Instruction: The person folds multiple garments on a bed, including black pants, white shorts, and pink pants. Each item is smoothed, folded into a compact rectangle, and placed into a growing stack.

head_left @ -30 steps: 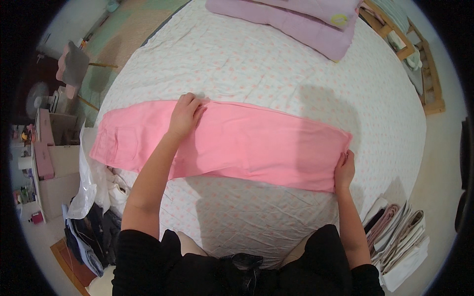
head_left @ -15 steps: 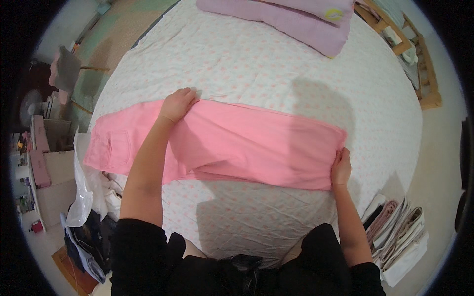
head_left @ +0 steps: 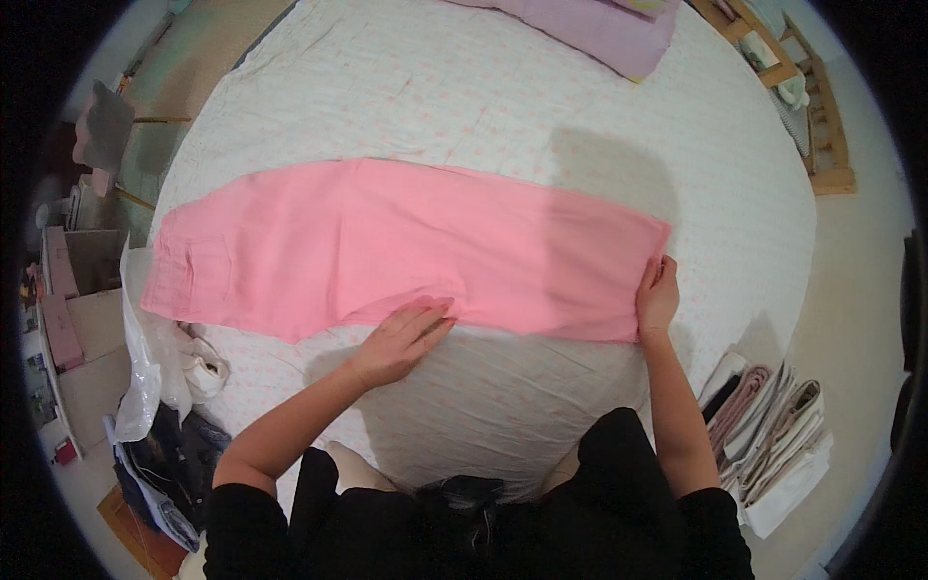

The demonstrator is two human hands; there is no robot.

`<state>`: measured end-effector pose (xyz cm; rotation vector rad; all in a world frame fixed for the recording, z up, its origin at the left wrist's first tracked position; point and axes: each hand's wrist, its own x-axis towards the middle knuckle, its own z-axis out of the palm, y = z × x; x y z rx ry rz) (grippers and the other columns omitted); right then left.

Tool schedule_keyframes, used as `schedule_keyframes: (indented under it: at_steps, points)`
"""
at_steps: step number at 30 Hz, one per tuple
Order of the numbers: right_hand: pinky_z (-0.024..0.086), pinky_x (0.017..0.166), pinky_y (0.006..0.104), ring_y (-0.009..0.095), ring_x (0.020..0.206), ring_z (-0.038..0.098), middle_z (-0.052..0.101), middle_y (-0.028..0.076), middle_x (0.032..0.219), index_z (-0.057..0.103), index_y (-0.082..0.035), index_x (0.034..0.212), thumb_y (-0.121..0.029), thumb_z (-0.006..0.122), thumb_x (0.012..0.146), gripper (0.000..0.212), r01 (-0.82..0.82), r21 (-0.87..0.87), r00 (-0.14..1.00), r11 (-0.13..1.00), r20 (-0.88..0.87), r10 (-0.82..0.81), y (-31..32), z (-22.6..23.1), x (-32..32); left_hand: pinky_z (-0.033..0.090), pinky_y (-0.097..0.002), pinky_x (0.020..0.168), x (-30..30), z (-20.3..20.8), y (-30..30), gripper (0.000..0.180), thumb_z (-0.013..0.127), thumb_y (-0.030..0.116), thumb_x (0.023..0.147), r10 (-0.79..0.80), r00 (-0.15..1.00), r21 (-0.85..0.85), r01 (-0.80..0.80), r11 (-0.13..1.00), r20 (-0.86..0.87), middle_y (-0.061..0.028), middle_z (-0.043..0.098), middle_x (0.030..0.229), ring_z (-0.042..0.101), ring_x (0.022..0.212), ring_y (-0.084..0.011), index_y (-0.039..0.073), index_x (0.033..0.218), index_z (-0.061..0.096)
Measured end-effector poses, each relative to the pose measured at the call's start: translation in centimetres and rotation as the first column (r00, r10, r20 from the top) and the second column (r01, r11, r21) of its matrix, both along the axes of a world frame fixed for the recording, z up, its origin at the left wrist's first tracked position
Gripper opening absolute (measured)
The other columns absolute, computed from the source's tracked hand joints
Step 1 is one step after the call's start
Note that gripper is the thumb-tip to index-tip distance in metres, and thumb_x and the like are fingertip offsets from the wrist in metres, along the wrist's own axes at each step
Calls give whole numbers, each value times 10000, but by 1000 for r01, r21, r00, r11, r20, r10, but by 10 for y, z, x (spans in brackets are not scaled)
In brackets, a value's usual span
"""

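Observation:
A pair of pink trousers [head_left: 406, 251] lies stretched sideways on the bed, folded lengthwise with one leg over the other. The waistband and a back pocket are at the left, the leg hems at the right. My left hand [head_left: 401, 340] rests with extended fingers on the near edge around the middle, where the cloth is slightly creased. At the hem end, the fingers of my right hand [head_left: 658, 298] are closed round the near part of the edge.
The bed has a white sheet [head_left: 387, 87] with faint pink dots. Folded lilac bedding [head_left: 590, 34] lies at the far side. Folded clothes [head_left: 768, 425] stand in a row at the right. A clear plastic bag [head_left: 145, 358] and dark jeans [head_left: 174, 464] are at the left.
My left hand has left the far edge of the trousers and come to the near edge, further right. My right hand still holds the hem. The cloth's middle lies flatter.

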<state>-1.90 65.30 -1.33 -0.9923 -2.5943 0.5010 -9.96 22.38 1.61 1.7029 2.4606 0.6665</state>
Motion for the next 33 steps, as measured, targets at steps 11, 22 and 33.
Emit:
schedule_keyframes:
  at_steps: [11,22,33]
  points:
    - [478,792,412,358,923,608,637,178,983,583,14,1053,-415,601,895,457,118,-26,991,993,-57,-119,-3,21,-31,470,-376,838,-28,-4,-3,496,557,103,758,57,979,-121,-82,989,-193,-92,563,1067,557,987,-260,55,1252,554]
    - [485,739,460,390,884,640,670,219,933,575,-33,1045,-462,604,885,458,162,10,979,987,125,-162,89,51,-39,526,-435,712,7,5,70,336,526,122,851,143,974,-380,-67,923,176,-133,628,964,629,905,-313,51,1179,523]
    - [403,959,473,384,1064,542,600,227,1099,602,61,1065,-118,598,810,312,-285,356,949,890,-25,314,56,46,-32,472,-430,861,50,-11,132,374,551,85,834,-138,934,-9,149,989,331,-175,583,1063,573,958,-353,-1,1198,536]
